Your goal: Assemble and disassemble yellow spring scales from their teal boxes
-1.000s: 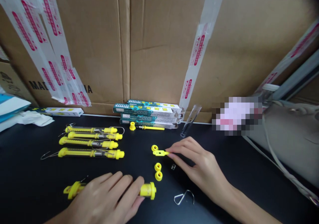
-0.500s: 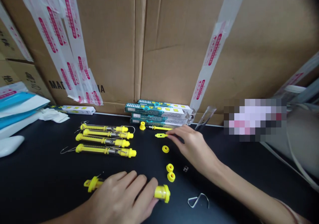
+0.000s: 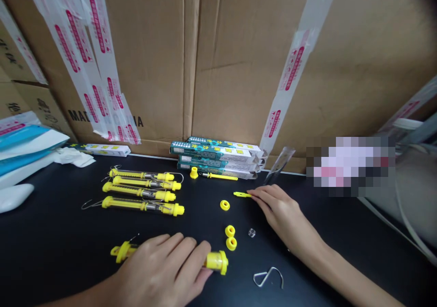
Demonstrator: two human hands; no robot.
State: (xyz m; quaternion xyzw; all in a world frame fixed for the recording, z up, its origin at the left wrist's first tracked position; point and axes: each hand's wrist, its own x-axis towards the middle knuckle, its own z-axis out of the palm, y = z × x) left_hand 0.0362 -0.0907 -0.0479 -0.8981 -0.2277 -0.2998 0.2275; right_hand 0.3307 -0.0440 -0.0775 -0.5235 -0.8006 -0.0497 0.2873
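Observation:
My left hand (image 3: 167, 268) is closed around a spring scale (image 3: 215, 261), a clear tube with yellow ends; its middle is hidden under my fingers. Between the thumb and fingertips of my right hand (image 3: 278, 207) is a small flat yellow plastic piece (image 3: 241, 194), held just above or on the table. Left of that hand lies a yellow ring (image 3: 225, 205), with two yellow end caps (image 3: 231, 238) nearer to me. A small clear nut-like part (image 3: 251, 233) sits below the right wrist. Closer still is a bent metal hook (image 3: 268, 277).
Several spring scales (image 3: 143, 204) lie in a row at left. A yellow cap (image 3: 194, 173) and a yellow rod with a spring (image 3: 220, 176) lie before stacked slim boxes (image 3: 215, 152). A clear tube (image 3: 279, 165) leans near the large carton (image 3: 239, 70). Blue-white packets (image 3: 30, 148) are at far left.
My right hand has moved right and slightly toward me with the yellow piece, away from the yellow rod. My left hand keeps its grip on the spring scale.

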